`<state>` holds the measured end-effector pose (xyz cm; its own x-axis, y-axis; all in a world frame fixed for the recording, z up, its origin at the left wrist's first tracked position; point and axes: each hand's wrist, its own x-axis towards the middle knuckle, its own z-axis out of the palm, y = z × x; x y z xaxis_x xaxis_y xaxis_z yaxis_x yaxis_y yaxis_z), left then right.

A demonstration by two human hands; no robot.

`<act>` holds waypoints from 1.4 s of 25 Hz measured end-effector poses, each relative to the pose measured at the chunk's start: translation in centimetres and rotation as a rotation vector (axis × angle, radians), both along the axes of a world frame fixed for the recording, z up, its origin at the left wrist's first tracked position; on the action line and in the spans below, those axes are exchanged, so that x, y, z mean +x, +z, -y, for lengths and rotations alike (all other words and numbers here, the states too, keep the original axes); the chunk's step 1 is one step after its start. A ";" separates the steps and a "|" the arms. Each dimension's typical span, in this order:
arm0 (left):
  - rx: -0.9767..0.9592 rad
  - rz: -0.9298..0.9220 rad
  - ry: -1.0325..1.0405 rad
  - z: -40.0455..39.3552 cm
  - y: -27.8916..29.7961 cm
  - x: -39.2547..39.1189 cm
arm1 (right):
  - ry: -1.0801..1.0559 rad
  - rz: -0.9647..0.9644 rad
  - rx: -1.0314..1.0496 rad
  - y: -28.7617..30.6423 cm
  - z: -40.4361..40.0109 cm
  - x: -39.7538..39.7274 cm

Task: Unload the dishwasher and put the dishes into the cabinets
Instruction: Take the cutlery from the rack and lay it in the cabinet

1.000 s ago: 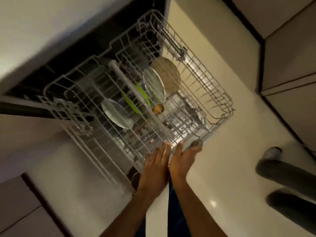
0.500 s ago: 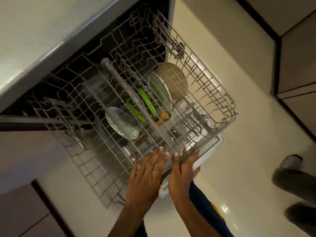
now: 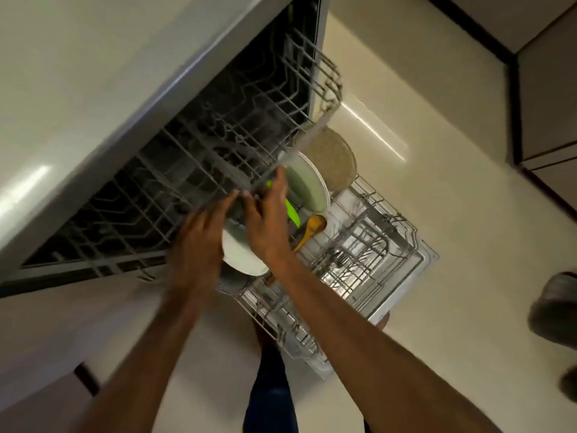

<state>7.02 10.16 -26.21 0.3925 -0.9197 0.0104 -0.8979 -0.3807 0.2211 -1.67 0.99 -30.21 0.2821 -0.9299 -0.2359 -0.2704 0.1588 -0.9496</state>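
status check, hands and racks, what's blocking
Left hand and right hand on upper rack front edge. Dishes in lower rack untouched. Nothing blocking.

Both hands, left hand (image 3: 199, 242) and right hand (image 3: 265, 220), now push the upper rack (image 3: 218, 145) far back under the counter, uncovering the lower rack (image 3: 374, 264) with its plates, probably three, blur permitting.

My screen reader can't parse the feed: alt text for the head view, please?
Both hands, left hand and right hand, press the front edge of the empty upper rack, which sits mostly inside the dishwasher. Below, the lower rack stands pulled out with plates, a green utensil and a wooden spoon.
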 end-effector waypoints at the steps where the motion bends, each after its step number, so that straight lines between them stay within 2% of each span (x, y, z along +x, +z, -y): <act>1: -0.007 0.003 0.031 0.5 0.2 1.6 | 0.039 0.016 -0.024 -0.6 0.6 1.3; 6: -0.016 -0.071 0.182 3.1 -0.5 9.2 | 0.196 0.025 0.004 -1.7 4.6 6.6; 11: -0.116 -0.078 0.178 3.6 -0.8 7.9 | 0.392 0.033 -0.053 -2.5 6.0 4.1; 14: -0.146 -0.004 0.187 2.3 -1.6 5.2 | 0.231 -0.133 -0.098 -5.4 3.8 -1.9; 17: -0.265 0.162 0.113 0.0 -3.6 0.0 | -0.018 -0.288 0.121 -8.5 -1.0 -9.4; 18: -0.268 0.128 0.043 -0.9 -4.6 -2.4 | -0.086 -0.348 0.218 -9.3 -3.0 -12.0; 19: -0.223 0.015 -0.052 -1.7 -6.0 -4.6 | -0.134 -0.413 0.316 -10.3 -5.0 -14.7; 21: 0.005 -0.292 -0.194 -3.6 -9.6 -9.1 | -0.188 -0.560 0.494 -12.3 -8.2 -18.6; 24: 0.370 -0.583 -0.181 -6.3 -14.9 -13.5 | -0.218 -0.656 0.622 -15.5 -10.0 -19.7; 26: 0.480 -0.654 -0.103 -7.3 -17.3 -15.1 | -0.231 -0.669 0.622 -18.0 -9.5 -19.0; 29: 0.508 -0.708 0.004 -7.7 -18.8 -15.9 | -0.314 -0.717 0.641 -21.9 -8.7 -17.5; 35: 0.462 -0.700 -0.059 -9.3 -18.0 -12.5 | -0.508 -0.758 0.671 -25.0 -8.5 -16.0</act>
